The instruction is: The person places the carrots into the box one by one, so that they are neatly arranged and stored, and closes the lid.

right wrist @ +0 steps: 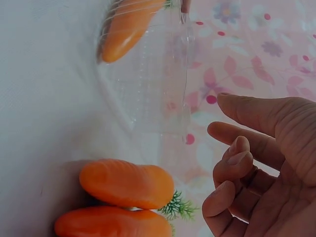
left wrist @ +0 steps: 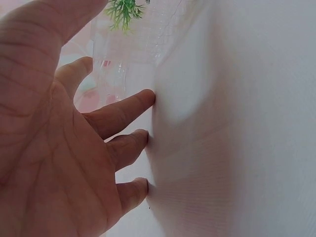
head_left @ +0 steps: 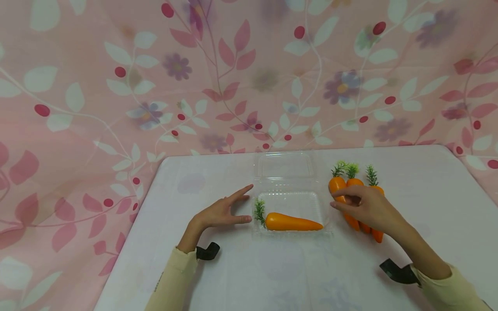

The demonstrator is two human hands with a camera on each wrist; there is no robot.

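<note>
A clear plastic clamshell box (head_left: 301,199) lies with its lid (head_left: 285,166) folded back, away from me. Inside it, along the near side, is one orange carrot (head_left: 292,222) with its green top (head_left: 259,209) to the left. My left hand (head_left: 221,213) is at the box's left side, fingers spread and thumb tip close to the rim; the left wrist view shows its palm bare. Over a group of three carrots (head_left: 336,185) right of the box is my right hand (head_left: 369,209), fingers loosely bent and nothing between them. It partly hides those carrots.
A white cloth (head_left: 280,272) covers the table. Behind it hangs a pink floral curtain (head_left: 233,77). In the right wrist view, two of the loose carrots (right wrist: 126,183) lie side by side near the box's right wall.
</note>
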